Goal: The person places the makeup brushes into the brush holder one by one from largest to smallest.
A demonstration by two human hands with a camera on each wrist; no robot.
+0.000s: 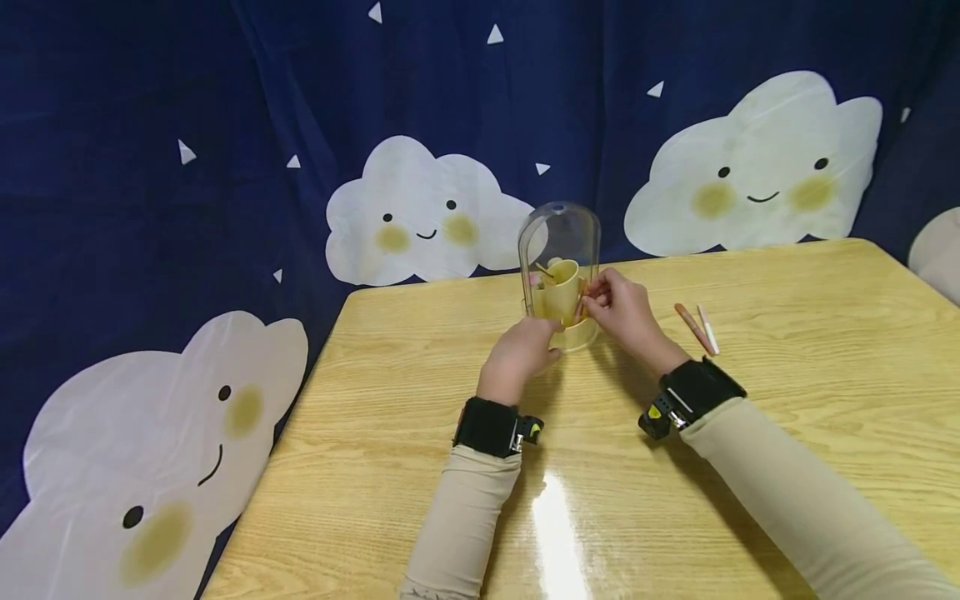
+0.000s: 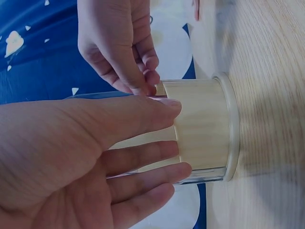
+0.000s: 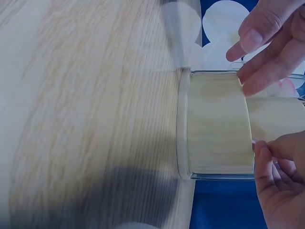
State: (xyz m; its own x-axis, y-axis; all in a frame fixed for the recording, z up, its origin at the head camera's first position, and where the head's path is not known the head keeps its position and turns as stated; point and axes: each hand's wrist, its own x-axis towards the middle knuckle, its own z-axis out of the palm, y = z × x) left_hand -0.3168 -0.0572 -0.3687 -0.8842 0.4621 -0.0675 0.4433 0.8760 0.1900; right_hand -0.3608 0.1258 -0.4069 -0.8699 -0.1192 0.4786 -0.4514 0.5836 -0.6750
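A clear domed holder [image 1: 558, 218] with a cream base [image 2: 202, 129] stands upright near the table's back edge. Inside it is a pale yellow cup [image 1: 562, 287] with a thin stick [image 1: 543, 270] leaning out. My left hand [image 1: 521, 354] rests against the front left of the holder, its fingers fairly straight over the base's upper edge. At the right side of the opening my right hand [image 1: 621, 310] pinches a thin reddish stick [image 1: 579, 311] between thumb and fingertips. Most of that stick is hidden by the fingers, so its kind cannot be told.
To the right on the wooden table [image 1: 375, 467] lie an orange-brown pen-like stick [image 1: 694, 328] and a white one [image 1: 708, 330], side by side. A dark blue cloth [image 1: 225, 75] with white clouds hangs behind the table.
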